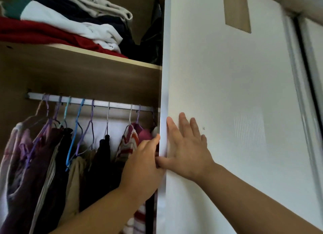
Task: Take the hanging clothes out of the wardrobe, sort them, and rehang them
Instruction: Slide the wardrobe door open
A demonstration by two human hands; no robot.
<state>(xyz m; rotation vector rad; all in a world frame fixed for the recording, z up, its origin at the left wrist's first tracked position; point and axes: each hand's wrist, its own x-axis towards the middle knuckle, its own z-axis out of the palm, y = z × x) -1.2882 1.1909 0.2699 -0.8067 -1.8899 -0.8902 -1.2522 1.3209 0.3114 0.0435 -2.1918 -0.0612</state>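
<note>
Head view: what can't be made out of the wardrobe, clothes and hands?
- Left hand fingers: hidden behind its own back and the door edge; grip unclear.
- Rail right end and any clothes there: behind the door.
- Hanging clothes hems: cut off by the bottom edge.
- Folded stack: cut off top and left.
</note>
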